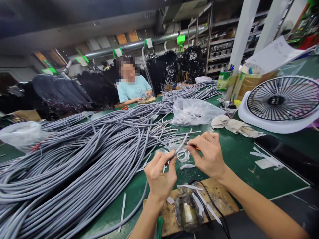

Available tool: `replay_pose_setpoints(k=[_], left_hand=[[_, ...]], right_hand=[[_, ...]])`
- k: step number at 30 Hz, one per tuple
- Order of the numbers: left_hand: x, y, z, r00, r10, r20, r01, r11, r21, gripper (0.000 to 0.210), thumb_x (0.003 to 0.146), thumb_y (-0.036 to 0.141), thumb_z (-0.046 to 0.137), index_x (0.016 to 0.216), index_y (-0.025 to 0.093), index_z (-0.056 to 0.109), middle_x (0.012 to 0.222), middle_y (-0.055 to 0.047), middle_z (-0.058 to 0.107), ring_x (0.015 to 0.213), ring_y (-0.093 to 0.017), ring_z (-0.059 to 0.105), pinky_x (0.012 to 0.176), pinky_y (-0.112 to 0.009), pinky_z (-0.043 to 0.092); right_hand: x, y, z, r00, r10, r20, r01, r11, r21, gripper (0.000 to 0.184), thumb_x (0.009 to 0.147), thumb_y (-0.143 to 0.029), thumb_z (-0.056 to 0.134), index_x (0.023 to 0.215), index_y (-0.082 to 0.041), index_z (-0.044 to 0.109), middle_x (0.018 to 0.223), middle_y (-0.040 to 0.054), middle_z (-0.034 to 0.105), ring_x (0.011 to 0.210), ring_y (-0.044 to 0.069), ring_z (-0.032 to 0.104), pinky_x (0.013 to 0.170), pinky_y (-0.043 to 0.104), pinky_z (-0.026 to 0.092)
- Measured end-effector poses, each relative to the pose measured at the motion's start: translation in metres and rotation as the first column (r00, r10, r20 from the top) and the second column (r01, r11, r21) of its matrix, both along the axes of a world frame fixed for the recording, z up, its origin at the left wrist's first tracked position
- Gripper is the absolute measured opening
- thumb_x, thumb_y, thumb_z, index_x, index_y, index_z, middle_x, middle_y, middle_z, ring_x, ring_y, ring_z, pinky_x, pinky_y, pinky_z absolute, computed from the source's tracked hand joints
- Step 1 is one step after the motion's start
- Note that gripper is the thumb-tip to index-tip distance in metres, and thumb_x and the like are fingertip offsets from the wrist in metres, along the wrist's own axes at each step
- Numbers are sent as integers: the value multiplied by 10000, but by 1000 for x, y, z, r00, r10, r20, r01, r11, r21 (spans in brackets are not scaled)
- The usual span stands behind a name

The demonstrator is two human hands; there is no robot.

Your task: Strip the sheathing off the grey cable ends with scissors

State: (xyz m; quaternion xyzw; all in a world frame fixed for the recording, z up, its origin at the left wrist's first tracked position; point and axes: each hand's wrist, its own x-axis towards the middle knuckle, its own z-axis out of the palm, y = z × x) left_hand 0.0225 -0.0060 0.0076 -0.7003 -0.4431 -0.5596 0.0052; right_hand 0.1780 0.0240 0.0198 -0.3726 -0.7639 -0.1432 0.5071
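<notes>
My left hand (160,172) pinches a grey cable close to its end between thumb and fingers. The pale stripped end of the cable (183,142) sticks up past the fingertips toward the right. Closed around a small tool with an orange handle (198,148), my right hand (209,154) sits just right of that end; the fingers hide most of the tool, so its kind does not show. Curled clear plastic strips (183,155) lie on the table behind and between the hands. A large bundle of grey cables (99,156) spreads to the left, many ends near my hands.
Below my hands is a stained wooden board (224,199) with a metal block (188,212), paper strips and black wires. A white fan (276,99), gloves (231,125) and a plastic bag (194,113) lie beyond. Across the green table (239,159) sits a person (134,88).
</notes>
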Motion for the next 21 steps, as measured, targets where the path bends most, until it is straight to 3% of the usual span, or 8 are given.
replay_pose_setpoints(k=[5,17,21], left_hand=[[1,0,0,1000,-24,-7,24,1000,-11,203,735,83,585,883,200,657,637,5,549,547,-102,462,526,-215,374],[0,2,1,998,-49,-36,49,999,-1,164,735,75,586,858,165,648,615,12,538,528,-82,439,511,-202,380],[1,1,0,998,-42,-45,41,999,-9,159,739,85,584,859,163,650,619,9,544,531,-84,450,516,-201,387]], right_hand=[[-1,1,-1,1000,12,28,-13,1000,0,103,840,-229,528,750,-182,545,657,-18,622,651,134,474,710,307,271],[2,2,0,988,148,-46,-153,978,-141,152,834,-221,534,694,-162,530,630,-6,580,656,132,445,683,302,284],[1,2,0,991,128,-26,-130,986,-107,143,837,-217,531,704,-164,535,631,-4,588,654,135,445,678,304,283]])
